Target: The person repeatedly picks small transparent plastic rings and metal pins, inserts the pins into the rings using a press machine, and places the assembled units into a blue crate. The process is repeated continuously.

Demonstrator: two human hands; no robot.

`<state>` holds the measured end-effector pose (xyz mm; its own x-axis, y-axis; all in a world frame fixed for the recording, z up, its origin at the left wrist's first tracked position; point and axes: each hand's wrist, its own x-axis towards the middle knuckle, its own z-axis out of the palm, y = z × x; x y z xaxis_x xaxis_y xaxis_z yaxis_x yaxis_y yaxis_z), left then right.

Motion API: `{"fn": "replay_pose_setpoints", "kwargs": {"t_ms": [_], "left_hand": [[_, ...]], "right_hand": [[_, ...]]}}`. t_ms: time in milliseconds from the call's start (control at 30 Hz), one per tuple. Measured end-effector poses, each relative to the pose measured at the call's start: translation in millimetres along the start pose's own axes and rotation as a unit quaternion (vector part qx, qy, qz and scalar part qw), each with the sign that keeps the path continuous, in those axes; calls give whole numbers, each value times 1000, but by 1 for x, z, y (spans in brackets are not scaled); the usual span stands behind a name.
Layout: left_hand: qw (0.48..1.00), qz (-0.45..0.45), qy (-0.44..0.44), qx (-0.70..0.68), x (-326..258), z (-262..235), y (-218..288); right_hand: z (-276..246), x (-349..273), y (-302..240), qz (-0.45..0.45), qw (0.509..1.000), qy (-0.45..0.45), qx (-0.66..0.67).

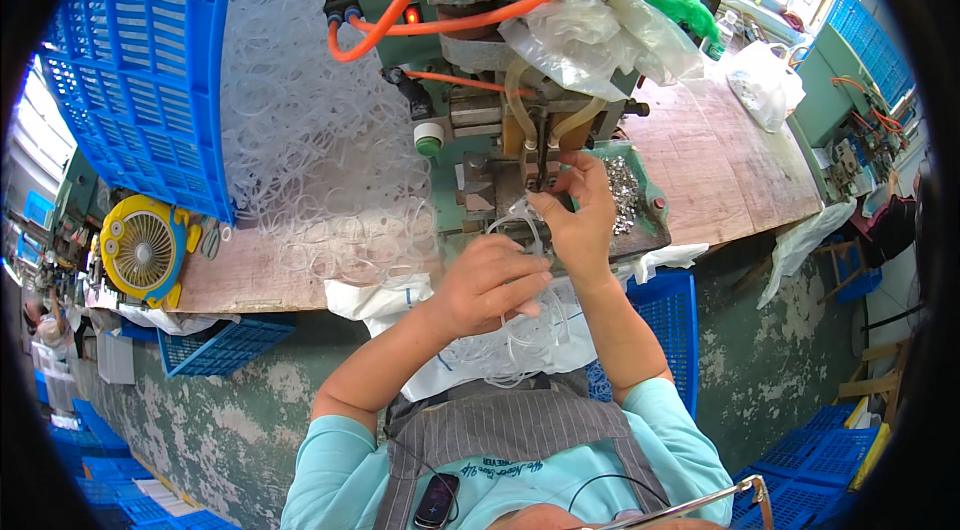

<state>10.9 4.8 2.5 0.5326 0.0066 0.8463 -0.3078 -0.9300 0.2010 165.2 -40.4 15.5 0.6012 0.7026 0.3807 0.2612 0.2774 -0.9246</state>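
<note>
My right hand (585,215) is closed in a pinch at the machine's work point, just below a narrow dark upright tool (542,152). Its thumb and fingertip meet at the end of a clear plastic tube loop (532,218). Lower and to the left, my left hand (493,282) has its fingers curled round clear loops, some of which hang beneath it. More loops (510,355) lie on white sheeting over my lap. Small shiny metal pieces (622,192) fill a green tray beside my right hand. What exactly sits between my right fingertips is partly hidden.
A tipped blue crate (150,60) stands at left, with a heap of clear loops (310,100) spilling over the wooden table (245,275). A yellow fan (143,248) is near the table's left edge. Orange air hoses (455,27) and a plastic bag (600,35) hang on the machine.
</note>
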Motion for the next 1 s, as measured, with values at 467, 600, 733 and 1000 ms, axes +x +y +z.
{"fn": "replay_pose_setpoints", "kwargs": {"t_ms": [467,600,733,1000], "left_hand": [[998,-25,-34,-56,2,4,-11],[999,-12,-14,-39,4,5,-10],[995,-30,-28,87,-9,3,-1],[855,-440,32,273,-101,-5,-26]], "right_hand": [[-129,27,123,-65,919,6,-390],[-124,22,130,-148,845,-15,-514],[-122,29,133,-104,899,40,-425],[-121,28,131,-89,940,87,-317]]}}
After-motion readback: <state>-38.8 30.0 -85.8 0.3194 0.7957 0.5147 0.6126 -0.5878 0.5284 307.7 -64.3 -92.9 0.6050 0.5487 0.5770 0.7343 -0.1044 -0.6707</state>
